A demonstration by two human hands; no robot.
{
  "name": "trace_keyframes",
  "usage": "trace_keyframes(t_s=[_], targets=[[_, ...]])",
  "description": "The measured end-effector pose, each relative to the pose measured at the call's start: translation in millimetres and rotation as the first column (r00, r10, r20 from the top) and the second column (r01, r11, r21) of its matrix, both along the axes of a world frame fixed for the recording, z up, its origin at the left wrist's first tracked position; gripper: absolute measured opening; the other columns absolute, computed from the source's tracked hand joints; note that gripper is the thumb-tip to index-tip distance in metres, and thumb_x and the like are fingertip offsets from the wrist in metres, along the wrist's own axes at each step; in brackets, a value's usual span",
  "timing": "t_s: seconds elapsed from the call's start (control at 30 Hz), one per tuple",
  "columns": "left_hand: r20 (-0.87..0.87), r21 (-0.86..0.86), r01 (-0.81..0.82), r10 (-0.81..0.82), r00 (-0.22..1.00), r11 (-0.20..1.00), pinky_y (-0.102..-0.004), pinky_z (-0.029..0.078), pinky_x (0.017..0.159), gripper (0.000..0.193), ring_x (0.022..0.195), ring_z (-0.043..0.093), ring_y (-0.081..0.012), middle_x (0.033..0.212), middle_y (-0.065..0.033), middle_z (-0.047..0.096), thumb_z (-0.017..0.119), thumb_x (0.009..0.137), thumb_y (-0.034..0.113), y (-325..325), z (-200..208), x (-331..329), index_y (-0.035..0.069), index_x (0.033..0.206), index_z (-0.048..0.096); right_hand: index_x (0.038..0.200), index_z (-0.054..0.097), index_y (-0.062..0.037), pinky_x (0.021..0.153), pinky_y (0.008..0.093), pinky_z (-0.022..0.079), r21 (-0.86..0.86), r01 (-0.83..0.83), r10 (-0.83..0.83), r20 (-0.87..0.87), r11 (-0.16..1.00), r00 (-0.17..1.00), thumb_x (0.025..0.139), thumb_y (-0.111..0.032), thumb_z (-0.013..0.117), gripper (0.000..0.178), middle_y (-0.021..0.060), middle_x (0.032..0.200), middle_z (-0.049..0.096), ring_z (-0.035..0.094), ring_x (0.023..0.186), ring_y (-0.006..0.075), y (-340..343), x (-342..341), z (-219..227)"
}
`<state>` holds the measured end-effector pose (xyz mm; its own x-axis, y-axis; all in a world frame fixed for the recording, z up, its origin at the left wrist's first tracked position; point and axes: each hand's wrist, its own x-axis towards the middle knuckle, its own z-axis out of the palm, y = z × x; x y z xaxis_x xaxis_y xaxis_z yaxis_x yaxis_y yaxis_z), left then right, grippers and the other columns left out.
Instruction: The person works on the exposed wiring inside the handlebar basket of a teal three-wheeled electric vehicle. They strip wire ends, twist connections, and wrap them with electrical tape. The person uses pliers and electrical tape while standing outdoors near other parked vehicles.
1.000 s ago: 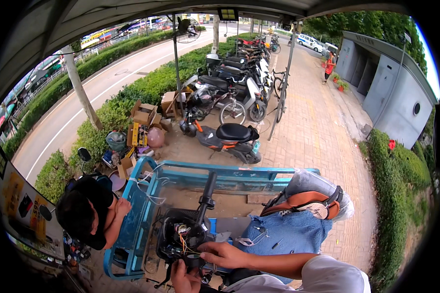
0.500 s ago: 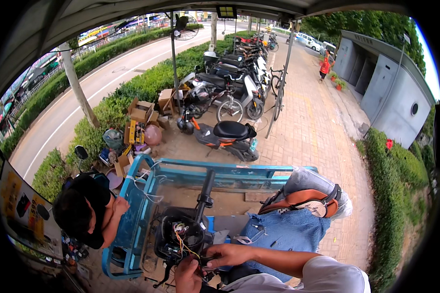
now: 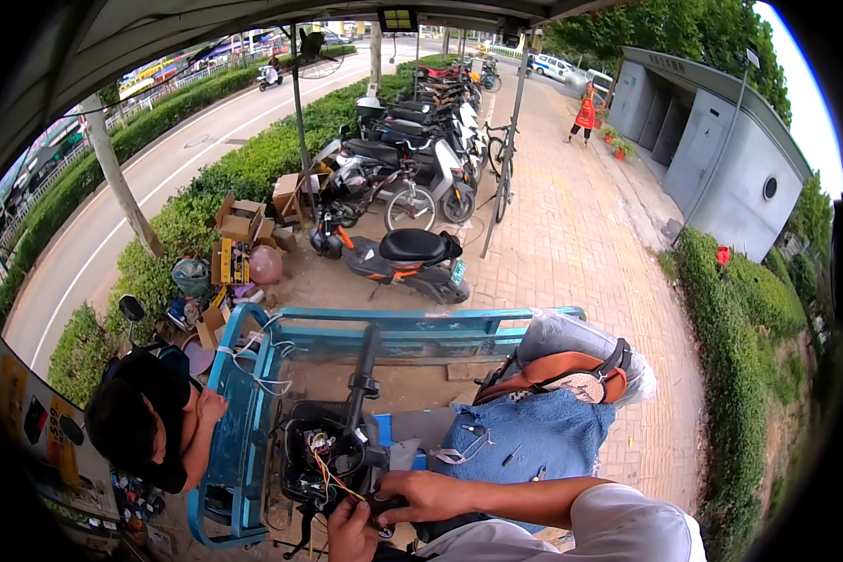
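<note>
Pavement (image 3: 557, 244) beyond wires (image 3: 324, 469), canopy (image 3: 187, 26) overhead

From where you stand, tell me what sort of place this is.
Likely a roadside vehicle-repair spot under a canopy: a row of parked two-wheelers stands on the paving, a road runs past beyond a hedge, and loose wires spill from an open black housing.

Open black housing (image 3: 295, 461), upright, thin multicoloured wires (image 3: 324, 471) trailing out.
</note>
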<state>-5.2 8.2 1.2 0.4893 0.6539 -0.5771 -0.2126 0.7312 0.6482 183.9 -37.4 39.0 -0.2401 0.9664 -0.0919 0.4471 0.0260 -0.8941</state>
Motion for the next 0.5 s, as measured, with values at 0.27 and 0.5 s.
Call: trace_keyframes(t_s=[0.27, 0.5], targets=[[0.000, 0.008, 0.102, -0.102, 0.995, 0.995, -0.0270, 0.050, 0.064, 0.019, 0.075, 0.060, -0.0163, 0.090, -0.0064, 0.060, 0.054, 0.095, 0.014, 4.8, 2.4, -1.8, 0.001, 0.108, 0.056, 0.097, 0.057, 0.0028, 0.079, 0.0390, 0.048, 0.238, 0.078, -0.076, -0.017, 0.968, 0.997, 0.083, -0.031, 0.070, 0.039, 0.0183, 0.105, 0.056, 0.058, 0.096, 0.0370, -7.9, -0.2, -6.9], [-0.252, 0.240, 0.216, -0.154, 0.955, 0.946, -0.0221, 0.040, 0.052, 0.014, 0.060, 0.053, -0.0084, 0.075, -0.0004, 0.058, 0.056, 0.094, 0.014, 9.4, -18.2, -10.8, 0.003, 0.100, 0.061, 0.115, 0.051, 0.0037, 0.085, 0.0404, 0.047, 0.058, 0.073, -0.070, -0.049, 0.996, 0.996, 0.079, -0.033, 0.073, 0.056, 0.0212, 0.109, 0.056, 0.057, 0.101, 0.0367, -3.8, 0.8, 2.6]])
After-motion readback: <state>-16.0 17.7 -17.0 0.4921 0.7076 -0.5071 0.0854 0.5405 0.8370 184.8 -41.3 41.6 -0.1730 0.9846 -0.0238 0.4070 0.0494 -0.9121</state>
